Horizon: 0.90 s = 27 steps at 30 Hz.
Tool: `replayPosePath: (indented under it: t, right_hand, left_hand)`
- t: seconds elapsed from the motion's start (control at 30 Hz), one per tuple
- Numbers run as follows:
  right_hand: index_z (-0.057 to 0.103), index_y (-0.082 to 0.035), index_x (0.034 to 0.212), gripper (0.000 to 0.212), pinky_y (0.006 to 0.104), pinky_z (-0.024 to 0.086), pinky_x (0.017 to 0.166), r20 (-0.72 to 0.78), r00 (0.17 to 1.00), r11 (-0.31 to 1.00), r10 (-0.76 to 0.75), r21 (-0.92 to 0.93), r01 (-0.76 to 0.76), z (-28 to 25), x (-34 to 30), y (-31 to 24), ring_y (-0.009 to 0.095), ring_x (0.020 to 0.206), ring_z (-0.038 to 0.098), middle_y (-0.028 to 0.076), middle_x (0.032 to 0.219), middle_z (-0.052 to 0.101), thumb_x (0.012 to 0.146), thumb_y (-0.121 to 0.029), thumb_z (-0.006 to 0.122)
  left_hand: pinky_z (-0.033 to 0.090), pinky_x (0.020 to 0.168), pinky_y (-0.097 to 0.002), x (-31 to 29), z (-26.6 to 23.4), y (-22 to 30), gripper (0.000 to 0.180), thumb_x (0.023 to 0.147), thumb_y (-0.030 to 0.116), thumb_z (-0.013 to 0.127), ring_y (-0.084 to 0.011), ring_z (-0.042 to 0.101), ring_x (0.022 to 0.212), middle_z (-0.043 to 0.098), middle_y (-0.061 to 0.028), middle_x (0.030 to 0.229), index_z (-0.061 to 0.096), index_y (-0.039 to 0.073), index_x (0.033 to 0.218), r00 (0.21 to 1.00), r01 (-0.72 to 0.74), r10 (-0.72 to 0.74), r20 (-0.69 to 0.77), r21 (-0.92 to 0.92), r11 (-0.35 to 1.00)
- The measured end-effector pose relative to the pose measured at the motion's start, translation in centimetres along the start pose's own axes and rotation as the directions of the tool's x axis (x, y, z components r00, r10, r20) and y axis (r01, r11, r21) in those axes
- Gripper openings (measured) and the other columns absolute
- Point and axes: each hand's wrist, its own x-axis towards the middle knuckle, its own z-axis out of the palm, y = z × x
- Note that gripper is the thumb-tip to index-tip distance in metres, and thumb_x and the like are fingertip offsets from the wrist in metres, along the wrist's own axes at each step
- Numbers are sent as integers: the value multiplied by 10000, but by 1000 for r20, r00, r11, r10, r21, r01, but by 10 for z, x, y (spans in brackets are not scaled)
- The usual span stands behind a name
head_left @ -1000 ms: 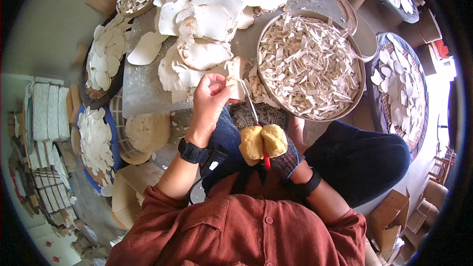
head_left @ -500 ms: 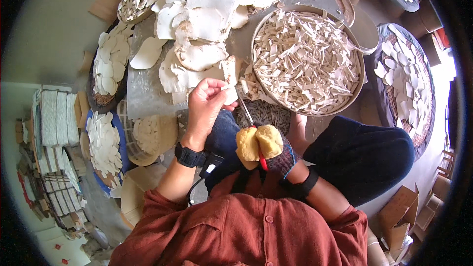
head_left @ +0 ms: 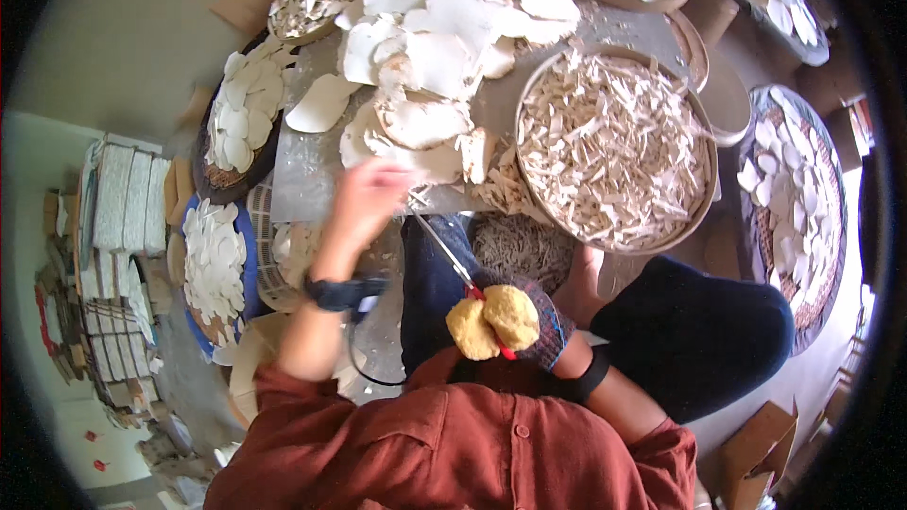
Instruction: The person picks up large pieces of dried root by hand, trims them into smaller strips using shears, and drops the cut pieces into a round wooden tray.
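My right hand, in a dark knitted glove, closes around a red-handled metal tool. Yellow foam lumps pad its grip. Its long slender shaft points up and left, with the tip close to my left hand. That bare hand is smeared by motion at the board's near edge, so I cannot make out its fingers or anything in them. Just beyond it lie large white slabs with brownish edges, heaped on the grey board. One oval white slice rests apart, left of the heap.
A round tray full of white strips stands at right. Below the board, a container of greyish scraps sits between my legs. White slices cover trays at left and far right. Cardboard boxes stand lower right.
My left hand, which pinched a small white piece, has moved leftward and blurred. The tool has tilted further left and dropped slightly with my right hand. The whole view has shifted.
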Motion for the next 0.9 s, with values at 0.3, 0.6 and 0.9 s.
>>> replayPosePath:
  t: [0.3,0.6,0.9]
  right_hand:
    - [516,-10,1095,381,306,442,840,-88,993,990,79,128,-68,-7,-13,10,160,942,552,77,999,576,805,-235,618]
    - [520,-26,1066,298,295,430,848,-65,993,979,103,183,-90,-12,2,27,158,946,538,67,999,563,820,-183,580]
    - [444,-9,1189,405,302,416,886,-84,986,960,141,256,-116,-9,0,5,171,1021,529,91,1110,544,840,-179,559]
  left_hand:
    - [439,408,-218,62,-1,42,106,762,86,571,-114,554,457,597,-71,606,570,-8,712,918,77,-90,386,50,996]
    - [503,586,-246,140,-91,42,337,794,189,630,-148,612,721,613,-136,902,534,-23,1037,997,-53,69,23,-427,903]
    - [471,646,-234,124,-52,-8,347,757,101,634,-117,576,752,595,-65,890,513,-14,1061,997,65,-46,65,-327,943]
